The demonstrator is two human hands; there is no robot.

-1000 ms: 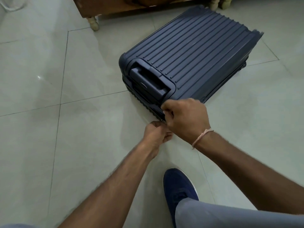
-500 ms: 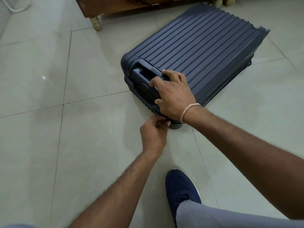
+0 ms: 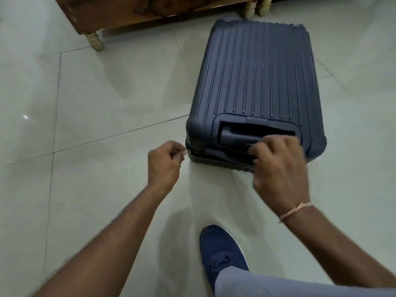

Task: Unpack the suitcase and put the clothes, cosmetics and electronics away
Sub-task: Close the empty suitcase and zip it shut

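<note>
The left hand pinches the zip pull at the near-left corner of the closed suitcase, which lies flat on the floor – long axis running away, so the zip's track leads far. The right hand, fingers curled, grips the near end by the handle. No readable brand or writing.

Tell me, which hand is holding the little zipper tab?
The left hand. It pinches the small zipper pull at the near-left corner of the blue suitcase. The right hand sits by the suitcase's handle end instead.
</note>
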